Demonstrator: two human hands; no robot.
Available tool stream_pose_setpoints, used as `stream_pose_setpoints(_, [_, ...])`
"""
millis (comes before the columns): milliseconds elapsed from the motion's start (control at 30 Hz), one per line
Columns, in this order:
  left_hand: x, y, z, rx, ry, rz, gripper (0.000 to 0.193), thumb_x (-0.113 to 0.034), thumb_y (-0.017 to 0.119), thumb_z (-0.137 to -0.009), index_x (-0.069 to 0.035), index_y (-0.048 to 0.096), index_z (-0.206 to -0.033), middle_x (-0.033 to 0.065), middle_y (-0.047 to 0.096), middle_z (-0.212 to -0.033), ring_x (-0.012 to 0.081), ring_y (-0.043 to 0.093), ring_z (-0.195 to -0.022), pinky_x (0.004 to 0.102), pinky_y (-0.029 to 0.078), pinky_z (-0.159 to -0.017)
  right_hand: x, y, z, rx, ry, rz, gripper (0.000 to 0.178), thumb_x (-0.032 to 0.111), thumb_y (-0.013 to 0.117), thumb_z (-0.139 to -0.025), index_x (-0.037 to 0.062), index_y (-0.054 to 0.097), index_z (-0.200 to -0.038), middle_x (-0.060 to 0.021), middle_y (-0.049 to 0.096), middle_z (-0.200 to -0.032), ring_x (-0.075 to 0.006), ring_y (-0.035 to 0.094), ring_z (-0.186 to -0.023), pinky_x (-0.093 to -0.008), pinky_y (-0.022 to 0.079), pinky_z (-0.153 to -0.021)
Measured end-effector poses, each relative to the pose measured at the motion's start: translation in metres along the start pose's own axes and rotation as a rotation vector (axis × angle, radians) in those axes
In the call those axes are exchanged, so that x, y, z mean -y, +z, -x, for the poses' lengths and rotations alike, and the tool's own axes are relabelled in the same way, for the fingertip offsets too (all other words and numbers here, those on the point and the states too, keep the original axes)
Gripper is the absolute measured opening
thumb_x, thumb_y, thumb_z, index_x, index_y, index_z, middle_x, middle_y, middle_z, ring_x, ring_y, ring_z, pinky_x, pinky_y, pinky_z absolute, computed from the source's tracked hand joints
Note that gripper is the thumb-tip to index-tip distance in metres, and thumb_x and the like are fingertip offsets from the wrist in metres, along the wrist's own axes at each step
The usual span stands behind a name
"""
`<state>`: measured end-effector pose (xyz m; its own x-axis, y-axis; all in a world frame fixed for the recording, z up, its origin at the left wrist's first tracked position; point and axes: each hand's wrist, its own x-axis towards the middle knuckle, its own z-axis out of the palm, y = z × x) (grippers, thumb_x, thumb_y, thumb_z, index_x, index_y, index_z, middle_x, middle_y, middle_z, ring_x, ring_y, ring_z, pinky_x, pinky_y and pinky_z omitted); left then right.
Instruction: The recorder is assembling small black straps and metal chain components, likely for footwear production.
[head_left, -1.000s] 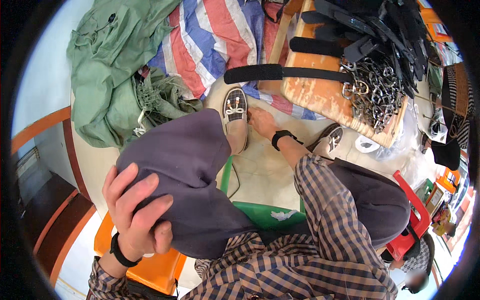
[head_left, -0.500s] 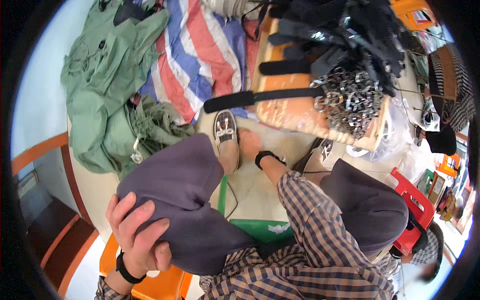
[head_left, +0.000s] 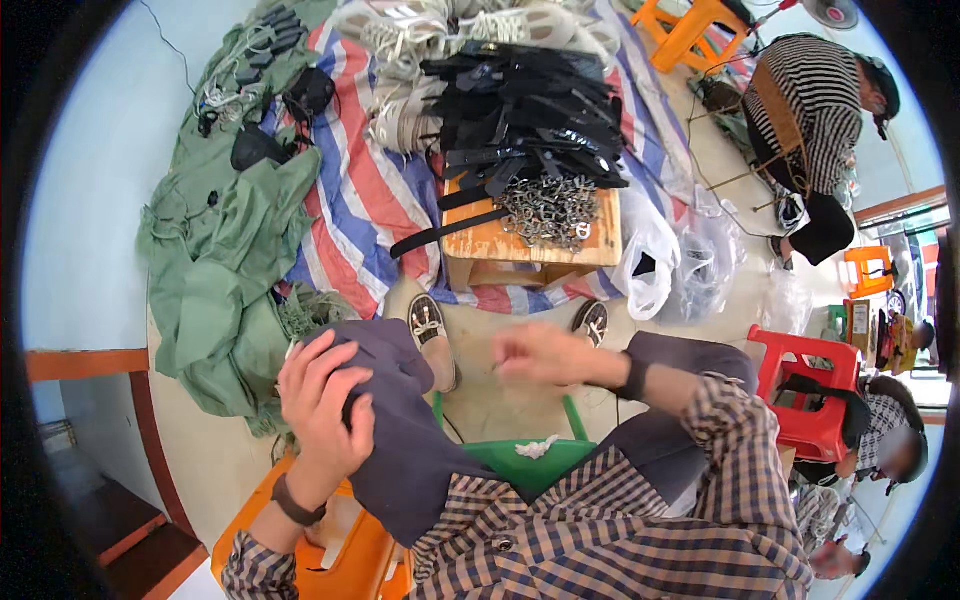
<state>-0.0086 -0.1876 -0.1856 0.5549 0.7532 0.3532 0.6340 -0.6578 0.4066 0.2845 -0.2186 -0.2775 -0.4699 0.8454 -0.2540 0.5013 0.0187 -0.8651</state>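
My left hand (head_left: 328, 405) rests by my left knee, fingers apart, with nothing in it. Over the floor between my knees is my right hand (head_left: 550, 352), blurred by motion. Its fingers look curled together; whether they pinch something small is too smeared to make out. In front of my feet stands a low wooden stool (head_left: 475, 240). A heap of black straps (head_left: 530, 115) covers its far part, and a pile of small metal buckles (head_left: 550, 210) lies nearer me. One black strap (head_left: 432, 238) sticks out past its left edge.
Striped sheeting (head_left: 345, 190) lies under the stool, with green cloth (head_left: 220, 280) to the left. White plastic bags (head_left: 650, 262) sit right of the stool. A green stool (head_left: 530, 462) is under me, an orange one (head_left: 355, 525) at my left, a red one (head_left: 812, 385) at right. Other people sit at right.
My right hand has come up from the floor beside my left shoe and moved right. My left hand stays by my left knee. The view has tilted up, showing more of the stool and sheeting.
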Motion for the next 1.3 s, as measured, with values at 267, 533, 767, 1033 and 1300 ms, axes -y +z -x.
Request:
stream_pose_setpoints(267, [-0.007, 0.024, -0.062, 0.007, -0.053, 0.096, 0.034, -0.012, 0.064, -0.073, -0.004, 0.053, -0.104, 0.0129, 0.053, -0.109, 0.0283, 0.054, -0.096, 0.0348, 0.044, -0.081, 0.032, -0.133, -0.025, -0.587, 0.031, 0.182, 0.019, 0.016, 0.068, -0.071, 0.0025, 0.060, -0.080, -0.0062, 0.060, -0.064, -0.0155, 0.058, -0.058, -0.0285, 0.046, -0.055])
stream_pose_setpoints(533, [0.053, 0.054, -0.132, 0.372, -0.240, 0.488, 0.039, -0.017, 0.062, -0.080, 0.002, 0.053, -0.112, 0.0125, 0.059, -0.105, 0.0159, 0.057, -0.090, 0.0292, 0.046, -0.080, 0.031, -0.141, -0.022, -0.650, -0.049, -0.084, 0.016, 0.013, 0.067, -0.076, 0.0004, 0.062, -0.084, -0.0031, 0.060, -0.063, -0.0091, 0.057, -0.056, -0.0236, 0.045, -0.053])
stream_pose_setpoints(767, [0.068, 0.093, -0.147, 0.447, -0.274, 0.324, 0.054, -0.032, 0.066, -0.074, 0.004, 0.053, -0.111, 0.0211, 0.060, -0.109, 0.0279, 0.058, -0.104, 0.0345, 0.045, -0.087, 0.001, -0.202, 0.046, -0.702, 0.037, -0.170, 0.011, 0.012, 0.063, -0.083, 0.0027, 0.062, -0.089, 0.0018, 0.061, -0.076, -0.0040, 0.055, -0.067, -0.0195, 0.046, -0.058])
stream_pose_setpoints(1033, [0.089, 0.118, -0.133, 0.491, -0.358, 0.557, 0.033, -0.018, 0.066, -0.076, 0.002, 0.058, -0.101, 0.0127, 0.066, -0.087, 0.0206, 0.062, -0.081, 0.0316, 0.047, -0.073, 0.028, -0.142, 0.025, -0.196, -0.283, 0.255, 0.016, 0.017, 0.064, -0.077, 0.0027, 0.064, -0.085, -0.0099, 0.064, -0.077, -0.0217, 0.062, -0.070, -0.0317, 0.048, -0.066])
stream_pose_setpoints(1300, [0.077, 0.100, -0.139, 0.572, -0.492, 0.795, 0.016, -0.006, 0.060, -0.079, 0.002, 0.059, -0.093, 0.0055, 0.063, -0.080, 0.0105, 0.059, -0.068, 0.0246, 0.046, -0.062, 0.010, -0.121, -0.013, -0.205, -0.055, 0.060, 0.013, 0.010, 0.063, -0.080, 0.0005, 0.064, -0.088, -0.0033, 0.060, -0.071, -0.0080, 0.058, -0.063, -0.0226, 0.046, -0.056])
